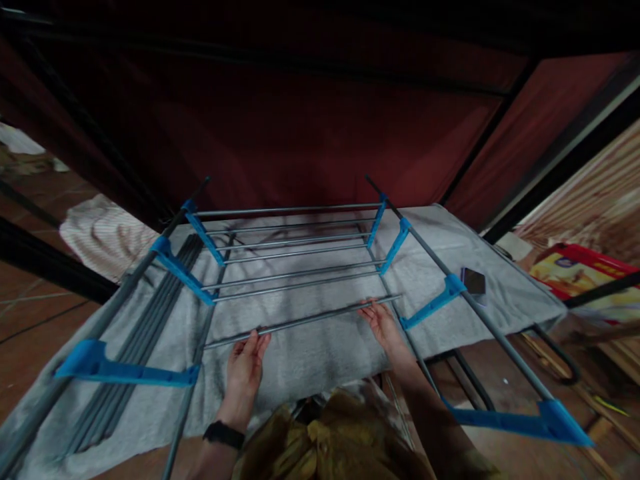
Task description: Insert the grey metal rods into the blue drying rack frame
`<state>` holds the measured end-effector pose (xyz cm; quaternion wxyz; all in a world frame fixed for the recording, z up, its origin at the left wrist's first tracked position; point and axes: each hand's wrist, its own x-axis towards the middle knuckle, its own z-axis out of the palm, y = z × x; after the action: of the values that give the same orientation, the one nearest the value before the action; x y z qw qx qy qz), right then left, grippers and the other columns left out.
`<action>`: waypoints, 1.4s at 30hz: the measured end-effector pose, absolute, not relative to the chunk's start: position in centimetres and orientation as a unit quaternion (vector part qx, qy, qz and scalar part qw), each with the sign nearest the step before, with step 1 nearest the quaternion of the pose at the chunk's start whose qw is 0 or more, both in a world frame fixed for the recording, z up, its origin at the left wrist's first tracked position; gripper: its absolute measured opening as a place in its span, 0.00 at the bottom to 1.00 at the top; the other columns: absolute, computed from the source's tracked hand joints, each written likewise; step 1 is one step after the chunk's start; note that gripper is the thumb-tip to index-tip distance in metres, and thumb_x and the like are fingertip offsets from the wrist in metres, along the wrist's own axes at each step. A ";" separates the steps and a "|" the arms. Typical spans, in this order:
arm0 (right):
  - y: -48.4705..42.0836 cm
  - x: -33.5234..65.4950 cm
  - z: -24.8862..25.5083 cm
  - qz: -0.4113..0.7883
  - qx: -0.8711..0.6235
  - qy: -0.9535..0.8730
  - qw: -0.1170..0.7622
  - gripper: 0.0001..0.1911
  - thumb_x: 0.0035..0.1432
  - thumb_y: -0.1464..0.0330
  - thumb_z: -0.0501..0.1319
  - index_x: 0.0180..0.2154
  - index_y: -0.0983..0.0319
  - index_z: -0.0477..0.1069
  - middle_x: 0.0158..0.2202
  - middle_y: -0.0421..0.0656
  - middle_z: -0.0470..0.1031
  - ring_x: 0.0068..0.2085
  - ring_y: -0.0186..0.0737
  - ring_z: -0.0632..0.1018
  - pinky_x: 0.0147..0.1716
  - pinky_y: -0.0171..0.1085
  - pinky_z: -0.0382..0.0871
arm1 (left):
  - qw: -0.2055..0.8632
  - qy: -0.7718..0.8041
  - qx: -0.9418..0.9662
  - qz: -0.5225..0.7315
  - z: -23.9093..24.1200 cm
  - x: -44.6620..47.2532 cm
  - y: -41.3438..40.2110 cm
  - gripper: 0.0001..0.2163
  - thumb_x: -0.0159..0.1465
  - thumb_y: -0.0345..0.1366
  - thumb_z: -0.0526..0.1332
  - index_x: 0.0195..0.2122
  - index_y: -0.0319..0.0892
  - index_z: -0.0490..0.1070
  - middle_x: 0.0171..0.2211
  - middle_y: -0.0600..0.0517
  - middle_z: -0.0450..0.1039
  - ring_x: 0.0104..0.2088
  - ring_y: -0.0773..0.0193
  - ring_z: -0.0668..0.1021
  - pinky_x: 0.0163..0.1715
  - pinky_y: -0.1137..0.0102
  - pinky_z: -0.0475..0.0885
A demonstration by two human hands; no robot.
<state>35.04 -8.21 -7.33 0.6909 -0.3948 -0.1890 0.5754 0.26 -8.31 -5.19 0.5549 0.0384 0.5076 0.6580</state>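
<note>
A thin grey metal tube (pixel 313 319) lies crosswise between my two hands. My left hand (pixel 247 357) pinches it near its left end, and my right hand (pixel 381 322) grips it a little short of its right end. Around it stands a partly built rack frame of grey tubes, with long side tubes (pixel 435 257) at left and right. Blue plastic brackets (pixel 125 371) join these sides, another blue bracket (pixel 433 303) being close to my right hand. Beyond my hands, several crossbars (pixel 295 275) span between the far brackets.
Grey cloth (pixel 310 360) covers the table under the frame. A bundle of loose tubes (pixel 145 333) rests on its left side. A phone (pixel 473 281) lies at the right. A dark red panel (pixel 300 133) rises behind, and a red and yellow box (pixel 583 277) is at far right.
</note>
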 end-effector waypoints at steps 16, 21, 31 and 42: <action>-8.1 34.5 -6.9 0.584 -0.402 -0.182 0.681 0.09 0.53 0.65 0.71 0.29 0.55 0.71 0.32 0.39 0.81 0.34 0.43 0.81 0.42 0.47 0.76 | 0.570 0.524 0.053 0.630 -5.3 -0.2 -8.0 0.11 0.59 0.24 0.64 0.22 0.42 0.67 0.27 0.54 0.76 0.33 0.65 0.82 0.51 0.61 0.78; -8.2 34.8 -7.1 0.586 -0.376 -0.146 0.703 0.07 0.53 0.67 0.70 0.32 0.56 0.73 0.34 0.40 0.82 0.39 0.44 0.81 0.43 0.45 0.76 | 0.559 0.535 0.059 0.631 -5.2 0.0 -8.0 0.10 0.60 0.23 0.62 0.24 0.42 0.68 0.28 0.55 0.75 0.32 0.67 0.81 0.52 0.62 0.77; -8.2 34.8 -7.2 0.574 -0.396 -0.141 0.703 0.09 0.54 0.64 0.70 0.29 0.57 0.71 0.35 0.41 0.82 0.39 0.44 0.81 0.42 0.44 0.76 | 0.555 0.535 0.060 0.635 -4.5 0.4 -8.2 0.09 0.60 0.24 0.63 0.25 0.42 0.69 0.27 0.54 0.75 0.31 0.67 0.80 0.52 0.62 0.77; -8.1 35.0 -7.2 0.585 -0.390 -0.143 0.697 0.07 0.53 0.66 0.69 0.33 0.56 0.73 0.35 0.40 0.82 0.41 0.45 0.81 0.45 0.45 0.76 | 0.561 0.529 0.113 0.626 -5.3 -0.1 -8.4 0.08 0.58 0.27 0.65 0.26 0.43 0.67 0.28 0.53 0.76 0.37 0.61 0.82 0.49 0.60 0.78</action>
<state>35.05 -8.08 -7.17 0.6968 -0.3897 -0.1426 0.5850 -0.08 -8.36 -5.26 0.5613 0.1132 0.5291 0.6262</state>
